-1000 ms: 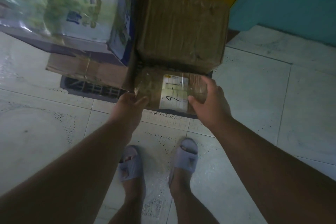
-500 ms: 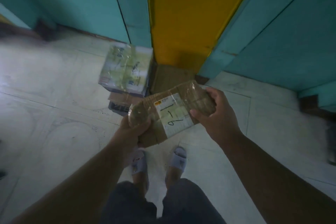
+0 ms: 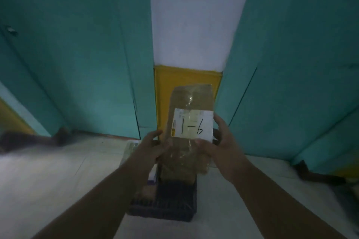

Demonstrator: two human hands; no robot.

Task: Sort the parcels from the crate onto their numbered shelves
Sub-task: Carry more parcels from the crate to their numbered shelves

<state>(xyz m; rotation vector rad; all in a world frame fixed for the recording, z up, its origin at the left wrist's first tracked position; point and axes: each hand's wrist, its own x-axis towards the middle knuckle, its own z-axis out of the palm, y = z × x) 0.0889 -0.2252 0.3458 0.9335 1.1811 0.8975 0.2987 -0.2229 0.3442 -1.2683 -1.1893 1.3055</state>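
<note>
Parcel (image 3: 189,134) above crate (image 3: 171,203)

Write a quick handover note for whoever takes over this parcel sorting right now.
Left hand: grips the parcel's left edge.
Right hand: grips its right side.
Parcel: brown, plastic-wrapped, held upright in front of the person, its white label handwritten 1-6.
Crate: dark, on the floor below, with at least one more box visible inside.
Done: this parcel is out of the crate.
Left: shelve it at 1-6, then sort the rest. No shelves in view.

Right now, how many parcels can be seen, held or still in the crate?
3 at least. One labelled parcel held up in both hands; a brown box and a wrapped parcel in the crate. Others may be hidden.
</note>
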